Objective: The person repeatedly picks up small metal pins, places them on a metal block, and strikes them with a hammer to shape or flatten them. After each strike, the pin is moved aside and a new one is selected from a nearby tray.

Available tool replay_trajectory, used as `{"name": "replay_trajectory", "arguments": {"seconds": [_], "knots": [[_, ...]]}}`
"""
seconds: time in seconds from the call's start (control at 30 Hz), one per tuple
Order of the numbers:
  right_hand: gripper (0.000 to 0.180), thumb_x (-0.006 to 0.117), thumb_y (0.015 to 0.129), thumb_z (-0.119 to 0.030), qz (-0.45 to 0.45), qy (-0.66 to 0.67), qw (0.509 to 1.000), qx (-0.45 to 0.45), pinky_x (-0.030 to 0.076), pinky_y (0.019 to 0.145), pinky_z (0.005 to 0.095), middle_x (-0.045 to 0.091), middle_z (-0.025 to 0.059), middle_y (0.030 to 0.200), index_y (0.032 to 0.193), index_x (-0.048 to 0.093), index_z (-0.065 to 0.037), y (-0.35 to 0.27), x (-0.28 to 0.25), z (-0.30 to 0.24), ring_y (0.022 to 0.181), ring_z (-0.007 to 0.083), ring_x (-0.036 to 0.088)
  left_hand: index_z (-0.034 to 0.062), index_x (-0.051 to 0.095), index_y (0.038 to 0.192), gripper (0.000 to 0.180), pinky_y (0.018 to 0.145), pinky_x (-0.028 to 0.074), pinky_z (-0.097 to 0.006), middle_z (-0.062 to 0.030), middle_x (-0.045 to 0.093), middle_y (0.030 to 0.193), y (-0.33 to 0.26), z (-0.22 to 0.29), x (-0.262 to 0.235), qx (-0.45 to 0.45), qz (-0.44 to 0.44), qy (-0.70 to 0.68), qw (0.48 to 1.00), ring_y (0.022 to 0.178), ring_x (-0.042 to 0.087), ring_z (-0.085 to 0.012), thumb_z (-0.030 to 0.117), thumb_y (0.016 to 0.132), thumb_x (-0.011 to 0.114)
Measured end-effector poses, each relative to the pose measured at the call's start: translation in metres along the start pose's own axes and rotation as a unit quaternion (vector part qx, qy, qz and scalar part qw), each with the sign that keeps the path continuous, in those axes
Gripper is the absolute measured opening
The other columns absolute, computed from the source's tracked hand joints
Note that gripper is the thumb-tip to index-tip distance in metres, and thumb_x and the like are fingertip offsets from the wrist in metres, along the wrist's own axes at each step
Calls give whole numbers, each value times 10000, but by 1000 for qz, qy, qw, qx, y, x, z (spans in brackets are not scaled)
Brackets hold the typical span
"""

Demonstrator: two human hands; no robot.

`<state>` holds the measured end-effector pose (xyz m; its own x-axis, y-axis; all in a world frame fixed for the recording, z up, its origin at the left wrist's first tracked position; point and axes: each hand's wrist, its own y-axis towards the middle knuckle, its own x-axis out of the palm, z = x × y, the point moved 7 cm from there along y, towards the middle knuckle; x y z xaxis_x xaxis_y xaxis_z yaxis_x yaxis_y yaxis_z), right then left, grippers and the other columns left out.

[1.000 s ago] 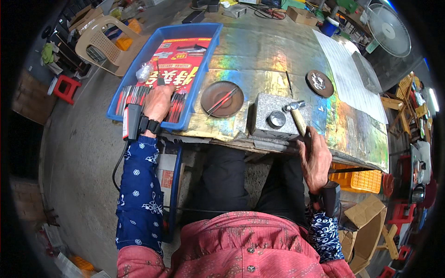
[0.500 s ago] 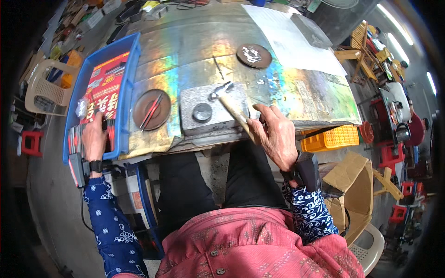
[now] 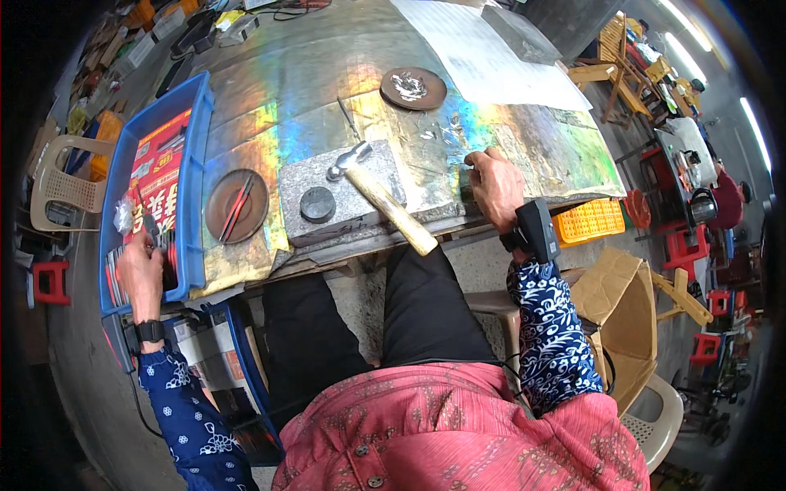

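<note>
Over the near end of a blue tray [image 3: 205, 188], my left hand [image 3: 141, 278] has its fingers bent together among several slim red and dark tools; what they grip is hidden. My right hand [image 3: 496, 190] rests by the table's front edge, right of the stone block, fingers curled down and their contents out of sight. A hammer [image 3: 383, 204] lies across the grey stone block [image 3: 278, 192], its wooden handle sticking out past the front edge. On that block also sits a round black disc [image 3: 318, 204]. Red and black tweezers [image 3: 237, 209] lie on a brown plate [image 3: 254, 217].
A second brown plate [image 3: 430, 98] holds white slivers, and more thin bits [image 3: 446, 131] are scattered near it. A thin dark rod [image 3: 348, 119] lies behind the block. White sheeting [image 3: 491, 69] covers the far right. A yellow crate [image 3: 589, 221] and cardboard box [image 3: 618, 299] stand below.
My right hand has left the hammer's handle and moved right to the tabletop. The hammer now lies on the block. My left hand stays in the tray, and the whole view has shifted slightly.
</note>
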<state>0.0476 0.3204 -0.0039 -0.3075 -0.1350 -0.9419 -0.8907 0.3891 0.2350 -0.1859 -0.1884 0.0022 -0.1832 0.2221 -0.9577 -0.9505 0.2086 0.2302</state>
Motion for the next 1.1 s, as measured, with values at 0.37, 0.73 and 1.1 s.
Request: {"name": "replay_trajectory", "arguments": {"seconds": [0.37,0.73,1.1], "knots": [[81,576,796,-73,-30,-111,990,-82,498,676,456,580,201,832,818,554,1,19,20,-5,770,378,618,9,622,1031,139,562,396,-170,46,547,798,-24,103,-39,45,24,-452,890,673,470,-16,35,896,641],[129,607,743,-98,-7,-71,984,-161,489,667,463,586,212,743,779,535,3,29,24,-4,732,388,603,-12,635,1007,131,612,498,-173,-22,650,843,-36,191,-14,79,-33,-625,776,709,600,-47,-26,877,646],[110,607,821,-65,13,116,993,-12,502,679,366,641,171,774,905,589,4,1,-15,-29,706,312,637,-44,669,940,152,621,444,-166,-17,650,859,-46,204,20,57,-22,-607,792,715,554,-26,-50,798,724]]}}
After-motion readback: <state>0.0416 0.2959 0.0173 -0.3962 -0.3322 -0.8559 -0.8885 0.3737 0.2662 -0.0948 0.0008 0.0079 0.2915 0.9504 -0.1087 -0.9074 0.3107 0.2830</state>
